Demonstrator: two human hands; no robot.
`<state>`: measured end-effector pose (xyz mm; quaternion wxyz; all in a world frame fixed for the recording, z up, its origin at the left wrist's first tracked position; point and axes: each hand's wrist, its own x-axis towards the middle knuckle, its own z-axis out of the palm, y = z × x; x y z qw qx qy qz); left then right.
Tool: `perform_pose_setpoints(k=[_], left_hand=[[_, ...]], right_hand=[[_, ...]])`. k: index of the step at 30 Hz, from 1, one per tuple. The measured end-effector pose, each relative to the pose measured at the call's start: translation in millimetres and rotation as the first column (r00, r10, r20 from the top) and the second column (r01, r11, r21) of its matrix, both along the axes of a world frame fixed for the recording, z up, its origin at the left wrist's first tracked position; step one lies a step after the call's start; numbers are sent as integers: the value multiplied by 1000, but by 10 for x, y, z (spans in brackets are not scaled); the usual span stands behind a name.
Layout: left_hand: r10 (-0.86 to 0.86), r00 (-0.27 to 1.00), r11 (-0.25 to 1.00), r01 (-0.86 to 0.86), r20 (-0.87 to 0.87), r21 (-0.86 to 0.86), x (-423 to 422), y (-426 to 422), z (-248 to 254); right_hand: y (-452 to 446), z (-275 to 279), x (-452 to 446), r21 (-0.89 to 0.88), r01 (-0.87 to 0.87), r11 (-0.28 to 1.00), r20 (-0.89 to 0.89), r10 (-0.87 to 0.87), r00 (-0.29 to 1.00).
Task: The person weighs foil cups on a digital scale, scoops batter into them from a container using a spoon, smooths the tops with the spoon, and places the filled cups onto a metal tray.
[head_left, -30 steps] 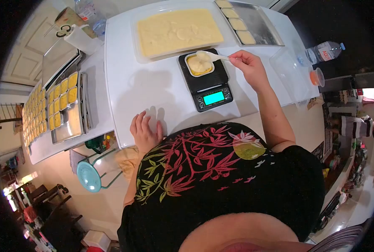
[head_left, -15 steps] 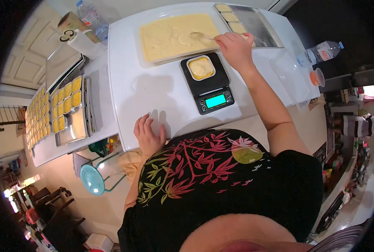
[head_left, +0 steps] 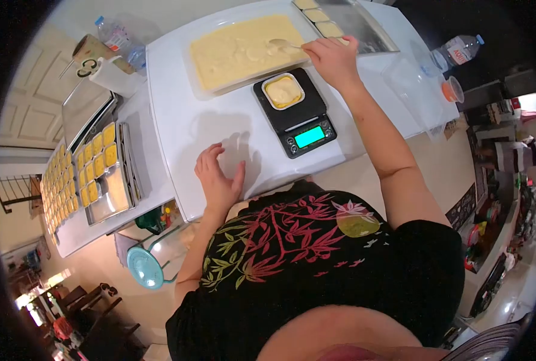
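My right hand (head_left: 333, 60) is closed around the handle of a metal spoon (head_left: 285, 44), whose bowl is over the pale yellow batter (head_left: 238, 48). The batter fills a large clear plastic tub (head_left: 203, 91). Just below the tub, a black digital scale (head_left: 292, 118) with a lit display bears a small square tin (head_left: 283, 91) holding pale batter over a deeper yellow layer. My left hand (head_left: 219, 179) holds nothing, its fingers apart, just above the white table near its front edge, left of the scale.
A metal tray (head_left: 367, 30) with filled tins stands at the back right. Beside it are a clear plastic lid (head_left: 409, 90), a water bottle (head_left: 458, 53) and an orange-lidded cup (head_left: 452, 91). On the left table, trays (head_left: 112, 198) carry many filled tins near a paper roll (head_left: 112, 77).
My left hand has lifted and reached forward over the table, with its fingers more spread. The view has tilted slightly. The spoon stays at the batter in my right hand.
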<state>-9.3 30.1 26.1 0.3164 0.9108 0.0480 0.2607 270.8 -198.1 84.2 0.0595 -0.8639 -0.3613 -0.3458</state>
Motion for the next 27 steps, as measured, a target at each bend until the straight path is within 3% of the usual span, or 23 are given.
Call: perform_pose_setpoints(k=[2, 5, 8, 11, 14, 17, 20, 23, 26, 27], left_hand=[[-8, 1000, 996, 9, 19, -93, 110, -95, 26], [-27, 999, 969, 21, -21, -248, 403, -293, 97], [-35, 999, 978, 33, -6, -208, 692, -438, 177], [71, 997, 976, -64, 29, -207, 772, -531, 218], [205, 974, 961, -182, 93, -207, 705, -589, 184], [341, 936, 922, -316, 88, -223, 478, -725, 97], [426, 898, 887, -390, 112, -247, 233, -917, -18], [487, 868, 851, -446, 100, -277, 58, -1091, -110], [523, 851, 828, -493, 52, -269, 49, -1177, -163], [532, 846, 824, -507, 40, -253, 74, -1176, -218]], right_hand=[[-36, -20, 73, 17, -3, 1000, -53, 4, 999], [-65, -73, 194, -95, -14, 995, -210, -6, 978], [-84, 78, 46, 57, -101, 993, -93, 106, 990], [-62, 283, -280, 259, -394, 882, -495, 471, 730], [46, 128, -302, 145, -606, 782, -528, 579, 621], [191, 162, -235, 35, -625, 780, -620, 508, 599], [86, 348, -393, -72, -648, 758, -579, 497, 646], [-85, 186, -365, 4, -611, 791, -521, 523, 674], [-160, 84, -310, 42, -534, 845, -651, 428, 627], [-153, -7, -296, 124, -539, 833, -665, 473, 579]])
